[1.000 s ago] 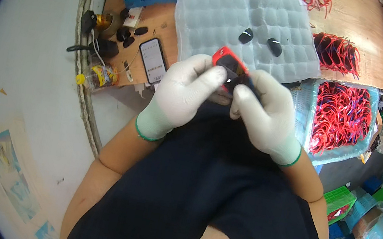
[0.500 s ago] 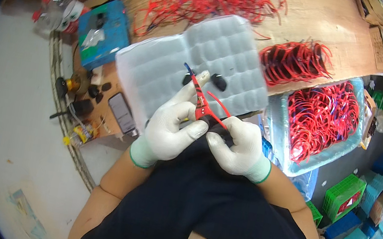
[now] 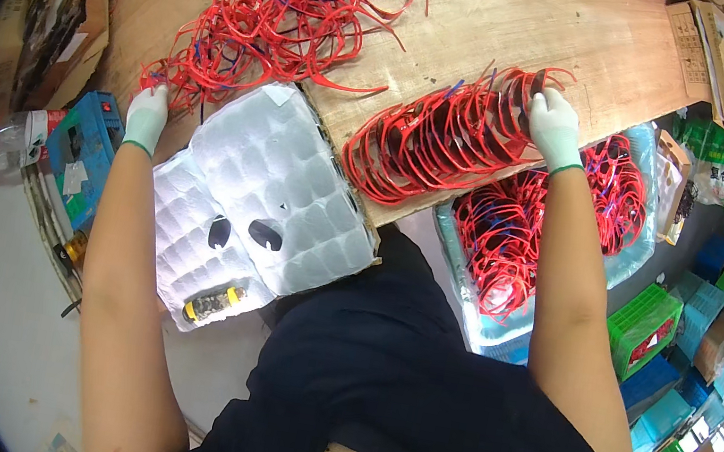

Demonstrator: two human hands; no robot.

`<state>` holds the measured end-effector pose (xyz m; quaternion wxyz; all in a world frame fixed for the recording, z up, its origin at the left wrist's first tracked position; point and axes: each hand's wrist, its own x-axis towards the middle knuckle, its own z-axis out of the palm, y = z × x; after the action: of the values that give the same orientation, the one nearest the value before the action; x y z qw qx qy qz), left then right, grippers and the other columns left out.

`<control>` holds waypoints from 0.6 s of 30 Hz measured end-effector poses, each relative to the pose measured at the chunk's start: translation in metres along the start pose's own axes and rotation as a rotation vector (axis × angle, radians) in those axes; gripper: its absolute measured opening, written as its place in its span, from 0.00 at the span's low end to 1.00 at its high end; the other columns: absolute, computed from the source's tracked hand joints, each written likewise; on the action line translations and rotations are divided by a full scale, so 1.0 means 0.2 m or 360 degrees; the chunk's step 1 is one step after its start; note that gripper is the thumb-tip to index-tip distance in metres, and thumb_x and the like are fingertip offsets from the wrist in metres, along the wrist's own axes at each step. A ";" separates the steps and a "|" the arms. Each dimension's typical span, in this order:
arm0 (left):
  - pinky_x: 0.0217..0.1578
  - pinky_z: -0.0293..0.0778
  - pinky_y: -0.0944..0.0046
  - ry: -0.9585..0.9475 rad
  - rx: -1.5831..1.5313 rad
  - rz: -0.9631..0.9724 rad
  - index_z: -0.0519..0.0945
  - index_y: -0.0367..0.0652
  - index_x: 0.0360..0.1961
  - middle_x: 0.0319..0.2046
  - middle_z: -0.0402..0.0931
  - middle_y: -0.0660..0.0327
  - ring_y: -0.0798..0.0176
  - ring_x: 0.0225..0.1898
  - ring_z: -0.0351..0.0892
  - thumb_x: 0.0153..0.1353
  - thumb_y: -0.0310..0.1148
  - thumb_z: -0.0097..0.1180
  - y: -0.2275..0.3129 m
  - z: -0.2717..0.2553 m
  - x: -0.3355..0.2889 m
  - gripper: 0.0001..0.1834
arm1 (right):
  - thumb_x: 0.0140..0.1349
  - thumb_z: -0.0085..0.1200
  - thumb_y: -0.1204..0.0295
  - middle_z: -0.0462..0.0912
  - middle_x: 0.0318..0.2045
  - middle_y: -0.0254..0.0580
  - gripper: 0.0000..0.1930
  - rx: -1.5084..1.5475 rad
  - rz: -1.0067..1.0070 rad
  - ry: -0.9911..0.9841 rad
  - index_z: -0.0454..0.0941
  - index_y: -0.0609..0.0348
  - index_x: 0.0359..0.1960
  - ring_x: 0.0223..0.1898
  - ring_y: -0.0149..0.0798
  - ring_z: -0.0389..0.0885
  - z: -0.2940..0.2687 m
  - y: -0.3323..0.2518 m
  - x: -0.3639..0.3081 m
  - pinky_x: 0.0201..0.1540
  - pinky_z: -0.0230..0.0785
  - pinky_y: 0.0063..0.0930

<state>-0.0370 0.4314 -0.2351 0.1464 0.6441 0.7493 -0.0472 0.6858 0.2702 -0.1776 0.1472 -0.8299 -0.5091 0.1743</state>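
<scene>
My left hand (image 3: 148, 115), in a white glove, is at the near left end of a tangled pile of red glasses frames (image 3: 271, 24). Its fingers are closed on one frame's edge there. Away to the right, my gloved right hand (image 3: 554, 130) grips a pair of red sunglasses (image 3: 539, 85) at the far right end of a row of red sunglasses (image 3: 439, 138) with dark lenses. Between my arms lies a white padded sheet (image 3: 267, 162). Two loose dark lenses, a left one (image 3: 219, 231) and a right one (image 3: 266, 234), rest on it.
Below the row stands a plastic-lined crate (image 3: 452, 241) filled with red glasses. On the left are a blue box (image 3: 86, 146) and a clear bottle (image 3: 12, 144). A small yellow-ended object (image 3: 213, 304) lies on the sheet's near edge. Cardboard (image 3: 72, 15) leans at far left.
My hands have parted from a red frame held together over the sheet. The left reached out to the pile, the right to the row's far end. The view has shifted.
</scene>
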 end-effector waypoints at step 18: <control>0.31 0.82 0.67 0.0499 -0.2232 -0.0094 0.73 0.36 0.52 0.38 0.84 0.50 0.72 0.23 0.76 0.81 0.38 0.43 0.42 -0.69 -1.71 0.15 | 0.63 0.63 0.70 0.86 0.37 0.50 0.12 0.0686 -0.1034 -0.0145 0.84 0.62 0.45 0.40 0.49 0.86 0.06 -1.11 -1.00 0.47 0.79 0.39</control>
<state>0.0676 0.1557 0.0011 0.4148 0.3772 0.6326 0.5343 0.4193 0.1886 -0.0673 0.3429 -0.5671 -0.7030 0.2582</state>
